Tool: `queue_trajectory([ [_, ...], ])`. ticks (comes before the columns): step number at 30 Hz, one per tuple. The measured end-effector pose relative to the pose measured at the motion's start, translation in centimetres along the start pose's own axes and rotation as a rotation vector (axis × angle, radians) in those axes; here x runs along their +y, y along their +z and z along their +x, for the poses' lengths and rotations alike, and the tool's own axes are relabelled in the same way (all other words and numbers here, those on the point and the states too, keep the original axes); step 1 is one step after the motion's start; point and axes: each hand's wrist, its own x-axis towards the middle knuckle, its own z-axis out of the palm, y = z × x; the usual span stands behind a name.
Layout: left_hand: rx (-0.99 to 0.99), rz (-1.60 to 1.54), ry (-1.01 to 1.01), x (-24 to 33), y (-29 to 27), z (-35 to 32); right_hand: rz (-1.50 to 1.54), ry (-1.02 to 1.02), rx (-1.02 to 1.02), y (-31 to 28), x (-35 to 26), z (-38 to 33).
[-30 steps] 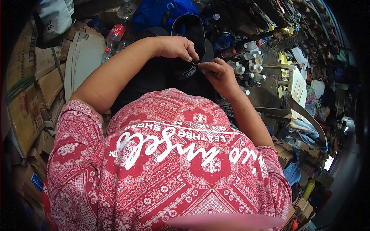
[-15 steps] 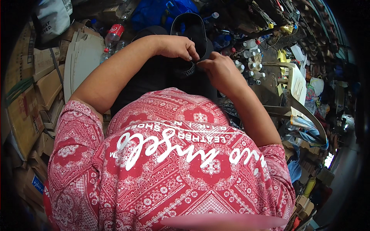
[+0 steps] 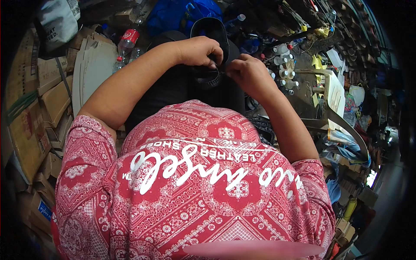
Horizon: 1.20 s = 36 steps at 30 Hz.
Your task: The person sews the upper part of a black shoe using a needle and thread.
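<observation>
Left fingers (image 3: 219, 53) and right fingers (image 3: 235, 66) curl close together.

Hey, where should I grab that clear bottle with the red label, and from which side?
I'd grip the bottle around its red-labelled middle, coming from above. That rounded body offers a broad wrap-around hold, and its upper face shows uncovered. Pale flat sheets beside it and the left forearm below it in view make those sides seem tighter.

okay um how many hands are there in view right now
2: the left hand over the black item, and the right hand to the right of the left hand's fingertips. No others show.
</observation>
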Motion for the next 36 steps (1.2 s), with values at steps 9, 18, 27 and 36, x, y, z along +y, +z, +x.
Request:
queue_trajectory([
  [9,0.079,-0.105,0.015,-1.0,1.5,0.1,-0.020,0.011,-0.020,1.9,-0.5,0.9],
  [18,0.574,0.108,-0.097,2.6,3.3,-6.2,1.073,0.459,-0.028,2.2,3.3,-1.4],
  [27,0.805,-0.051,-0.229,0.9,0.9,-9.8,0.854,0.302,0.396,4.7,4.9,-0.9],
  [36,0.487,-1.713,0.207,2.9,2.4,-6.1,2.310,0.163,0.106,3.8,2.0,0.0],
])
